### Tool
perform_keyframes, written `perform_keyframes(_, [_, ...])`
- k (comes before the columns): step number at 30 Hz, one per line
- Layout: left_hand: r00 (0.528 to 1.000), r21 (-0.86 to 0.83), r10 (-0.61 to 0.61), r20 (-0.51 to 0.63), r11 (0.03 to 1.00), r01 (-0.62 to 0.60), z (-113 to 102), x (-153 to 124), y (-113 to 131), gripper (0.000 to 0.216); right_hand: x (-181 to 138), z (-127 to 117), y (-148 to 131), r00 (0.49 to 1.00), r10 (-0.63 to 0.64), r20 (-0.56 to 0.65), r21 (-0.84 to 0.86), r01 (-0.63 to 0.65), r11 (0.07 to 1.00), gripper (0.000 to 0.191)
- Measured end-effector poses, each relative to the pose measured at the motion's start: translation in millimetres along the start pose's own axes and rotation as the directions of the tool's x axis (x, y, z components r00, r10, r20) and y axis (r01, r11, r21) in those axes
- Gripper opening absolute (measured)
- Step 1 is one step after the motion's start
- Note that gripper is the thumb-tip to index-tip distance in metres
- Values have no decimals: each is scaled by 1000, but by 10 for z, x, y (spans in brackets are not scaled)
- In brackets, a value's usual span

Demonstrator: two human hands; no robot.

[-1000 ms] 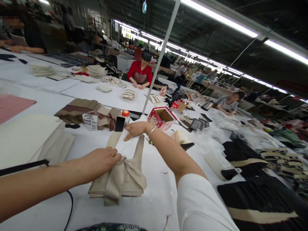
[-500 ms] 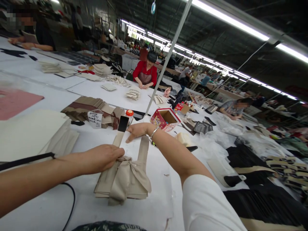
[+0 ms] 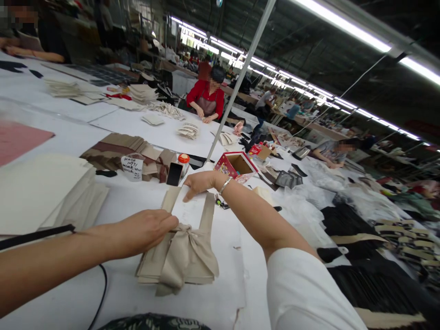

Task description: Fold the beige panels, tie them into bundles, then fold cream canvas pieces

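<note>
left hand (image 3: 151, 231) pinching beige bow (image 3: 185, 254) knot | right hand (image 3: 199, 182) fingers flat, pressing strap end (image 3: 171, 198) | bow tied, straps being straightened mid-table (image 3: 220, 293)

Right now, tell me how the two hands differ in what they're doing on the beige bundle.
The left hand lies curled on the knot of the beige fabric bundle, near the body. The right hand reaches farther out, fingers flat on a strap end, and wears a bracelet; the left wrist is bare. Both touch the same bundle.

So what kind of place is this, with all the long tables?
Probably a sewing or cutting workshop: stacks of cut beige pieces cover the long white table, other people sit working, and strip lights run overhead.
</note>
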State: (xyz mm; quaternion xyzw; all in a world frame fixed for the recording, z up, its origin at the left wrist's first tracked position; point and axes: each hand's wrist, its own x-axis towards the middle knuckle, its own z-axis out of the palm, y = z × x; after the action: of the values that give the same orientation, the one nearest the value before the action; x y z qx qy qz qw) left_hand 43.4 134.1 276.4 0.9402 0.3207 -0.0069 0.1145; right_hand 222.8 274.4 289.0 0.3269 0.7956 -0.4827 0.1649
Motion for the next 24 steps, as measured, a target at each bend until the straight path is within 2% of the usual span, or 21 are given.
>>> perform_keyframes(4, [1000, 8, -5, 10, 1000, 5, 6, 1, -28, 22, 94, -37, -36, 997, -83, -12, -18, 82, 996, 17])
perform_keyframes(8, [1000, -17, 19, -6, 1000, -20, 69, -63, -63, 25, 127, -27, -18, 995, -97, -6, -17, 97, 995, 17])
perform_keyframes(12, [1000, -39, 0, -2, 999, 0, 103, -59, -66, 26, 37, -51, -17, 999, -39, -3, -78, 39, 996, 19])
perform_keyframes(16, [1000, -59, -25, -3, 998, 25, 63, -8, -60, 23, -119, -7, 73, 998, -3, -66, -53, 0, 999, 21])
perform_keyframes(21, [999, -61, -50, 2, 997, 50, -3, 9, -62, 23, -251, 172, 190, 983, -73, -169, 9, 76, 997, 22])
perform_keyframes(24, [999, -52, -46, 17, 998, 46, -24, 34, -48, 28, -268, 184, 135, 987, -75, -141, -35, 70, 997, 22])
